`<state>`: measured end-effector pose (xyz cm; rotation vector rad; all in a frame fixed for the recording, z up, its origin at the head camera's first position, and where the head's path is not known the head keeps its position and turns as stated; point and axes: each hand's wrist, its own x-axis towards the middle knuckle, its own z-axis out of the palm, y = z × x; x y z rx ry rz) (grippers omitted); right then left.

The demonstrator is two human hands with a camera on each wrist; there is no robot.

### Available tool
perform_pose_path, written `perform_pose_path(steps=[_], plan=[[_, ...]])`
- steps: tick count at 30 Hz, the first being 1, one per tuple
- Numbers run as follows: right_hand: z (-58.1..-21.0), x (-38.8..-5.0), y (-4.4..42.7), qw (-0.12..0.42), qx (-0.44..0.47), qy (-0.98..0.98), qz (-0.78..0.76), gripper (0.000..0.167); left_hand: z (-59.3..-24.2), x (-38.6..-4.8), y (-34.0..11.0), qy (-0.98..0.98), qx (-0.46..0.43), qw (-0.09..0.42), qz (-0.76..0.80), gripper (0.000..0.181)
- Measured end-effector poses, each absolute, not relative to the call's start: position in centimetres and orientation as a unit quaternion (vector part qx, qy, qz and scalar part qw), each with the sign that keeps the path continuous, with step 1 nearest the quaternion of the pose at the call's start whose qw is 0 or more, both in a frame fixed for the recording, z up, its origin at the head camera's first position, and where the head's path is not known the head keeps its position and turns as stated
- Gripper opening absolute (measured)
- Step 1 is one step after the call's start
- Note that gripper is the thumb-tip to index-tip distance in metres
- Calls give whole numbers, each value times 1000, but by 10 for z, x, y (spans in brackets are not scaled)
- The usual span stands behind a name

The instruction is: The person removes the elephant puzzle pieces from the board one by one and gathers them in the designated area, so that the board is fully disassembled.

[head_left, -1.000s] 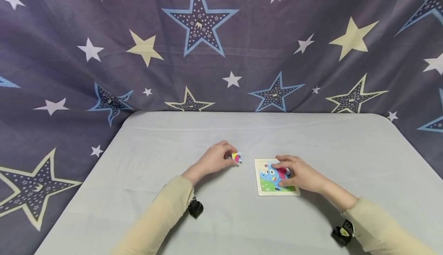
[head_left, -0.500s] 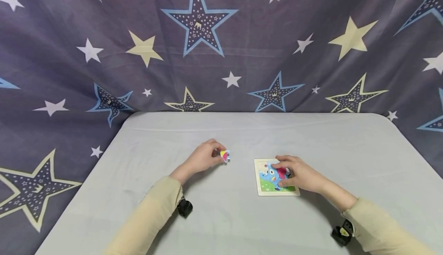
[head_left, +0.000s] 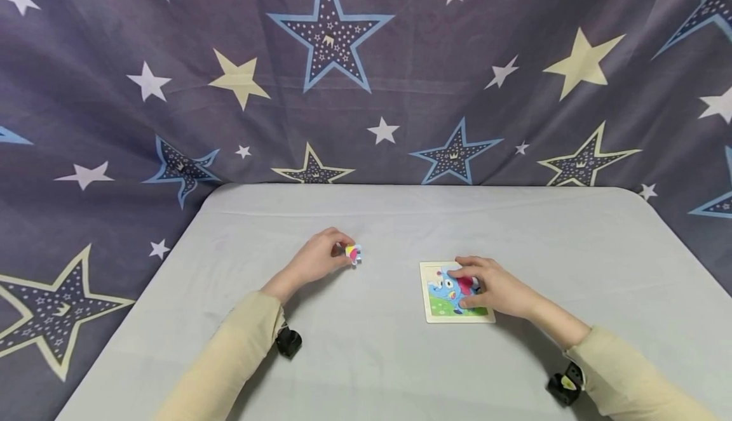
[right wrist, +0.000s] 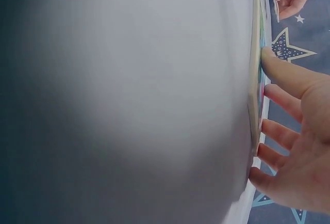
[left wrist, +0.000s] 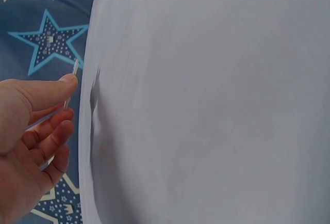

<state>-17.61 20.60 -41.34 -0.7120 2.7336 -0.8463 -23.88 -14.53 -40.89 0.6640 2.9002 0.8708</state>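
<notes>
A small colourful jigsaw piece [head_left: 352,254], yellow, pink and blue, is pinched between the thumb and fingers of my left hand [head_left: 314,259]. It is held up off the cloth; the left wrist view shows only the thin edge of the piece [left wrist: 76,66]. To the right lies a square wooden puzzle board [head_left: 460,320] with a blue elephant on green grass and a pale frame. Spread fingertips of my right hand [head_left: 506,289] rest on its right part, covering some of the picture. From the right wrist view, the board [right wrist: 253,74] appears edge-on, with thumb and fingers touching its top.
A light grey cloth [head_left: 377,357] covers the table. Behind it hangs a dark curtain [head_left: 400,78] with a star pattern. Black wrist cameras sit under both sleeves, including one at the left sleeve [head_left: 229,351].
My left hand has moved left, away from the board, carrying the jigsaw piece. The right hand and the puzzle board have stayed in place.
</notes>
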Motion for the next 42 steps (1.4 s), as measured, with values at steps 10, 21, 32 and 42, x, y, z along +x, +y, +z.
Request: perform_pose_path(steps=[10, 21, 32, 42], plan=[[-414, -176, 207, 96, -241, 921, -291, 51, -406, -245, -159, 937, 208, 20, 279, 34], [-415, -177, 208, 93, -241, 921, -290, 52, -406, -254, -166, 941, 203, 20, 270, 33], [-415, -177, 208, 92, -243, 922, -288, 52, -413, -262, -168, 935, 202, 28, 292, 32], [-416, -177, 208, 93, -240, 922, -290, 51, -418, -267, -171, 931, 196, 34, 304, 31]])
